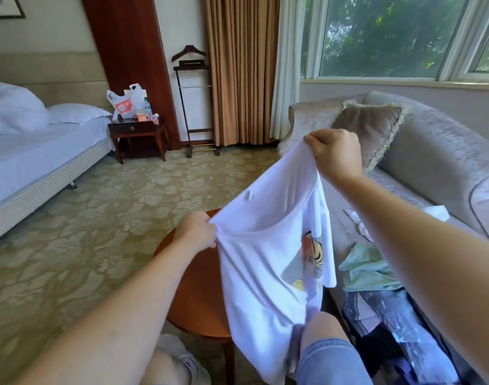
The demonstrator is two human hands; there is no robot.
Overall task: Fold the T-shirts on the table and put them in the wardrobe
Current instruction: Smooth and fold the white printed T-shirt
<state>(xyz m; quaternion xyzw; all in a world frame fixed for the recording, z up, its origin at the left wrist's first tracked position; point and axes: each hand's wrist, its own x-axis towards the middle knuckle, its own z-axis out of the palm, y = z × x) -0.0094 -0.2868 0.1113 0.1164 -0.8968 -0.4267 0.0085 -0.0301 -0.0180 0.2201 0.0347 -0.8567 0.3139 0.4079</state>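
Open carpet (112, 218) lies to our left up to the bed (29, 162); the sofa (446, 162) crowds our right. We hold a white T-shirt (254, 273) aloft over the round table (198, 290), left hand (196, 232) and right hand (335, 155) each pinching its upper edge in curled fingers. A cartoon print (312, 251) shows through. The shirt hides the table's right rim; its hem drapes our knee (323, 326).

Thin white cloth T-shirt (265, 262), glossy reddish wooden table (198, 295), patterned carpet (98, 218).
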